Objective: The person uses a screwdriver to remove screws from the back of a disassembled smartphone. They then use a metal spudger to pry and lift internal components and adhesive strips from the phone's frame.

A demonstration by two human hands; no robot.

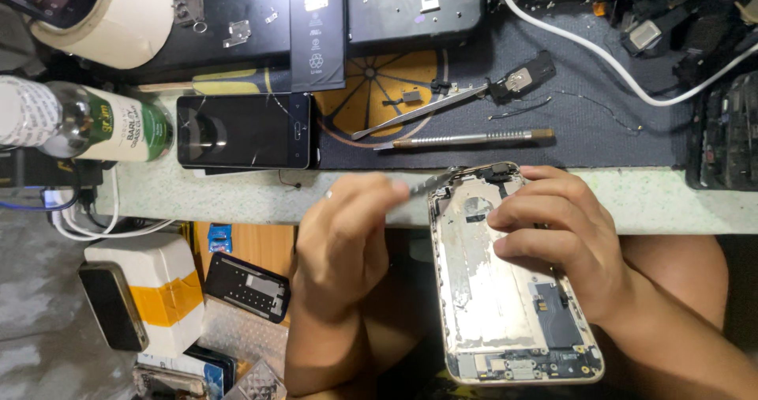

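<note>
An opened phone housing (505, 289) with bare metal inside lies over my lap, its top end resting at the bench edge. My right hand (564, 238) grips its upper right side, fingers curled over the inner frame. In my left hand (343, 242) is a thin metal tool (430, 183), and the tip touches the housing's top left corner near a small black part.
On the dark mat (600, 131) lie tweezers (418, 112), a metal screwdriver (474, 139) and a small speaker part (521, 76). A cracked black phone (243, 131), a phone battery (317, 29), a tape roll (118, 13) and a bottle (87, 123) are at the left; a white cable (600, 60) crosses the back right.
</note>
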